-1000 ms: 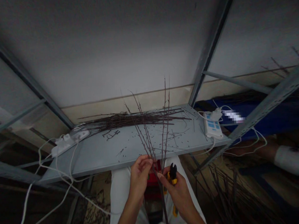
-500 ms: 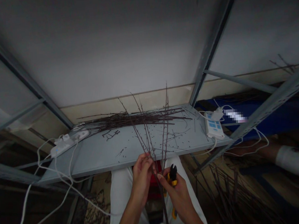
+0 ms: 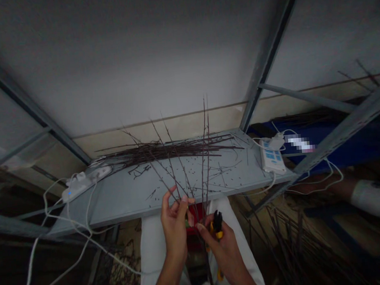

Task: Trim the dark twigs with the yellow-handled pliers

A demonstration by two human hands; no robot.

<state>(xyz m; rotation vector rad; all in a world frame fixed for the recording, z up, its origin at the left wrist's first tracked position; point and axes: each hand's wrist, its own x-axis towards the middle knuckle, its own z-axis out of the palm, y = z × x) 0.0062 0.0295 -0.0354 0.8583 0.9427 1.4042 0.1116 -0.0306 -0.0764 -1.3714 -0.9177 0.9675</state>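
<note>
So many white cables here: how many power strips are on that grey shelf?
2. The left power strip lies at the left end of the grey shelf; the right power strip lies at its right end. More may be out of view.

One left hand (image 3: 174, 224), one right hand (image 3: 225, 248), one branched twig (image 3: 204, 159), one pair of cutters (image 3: 217, 218); one grey shelf (image 3: 122, 199), two power strips (image 3: 82, 184) (image 3: 272, 156), one twig heap (image 3: 164, 150).

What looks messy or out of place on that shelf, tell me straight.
Twig clippings lie scattered over the grey shelf in front of the stacked twigs. The left power strip sits askew at the shelf edge, its white cables dangling loose. The left hand pinches a twiggy branch; the right hand grips cutters.
</note>
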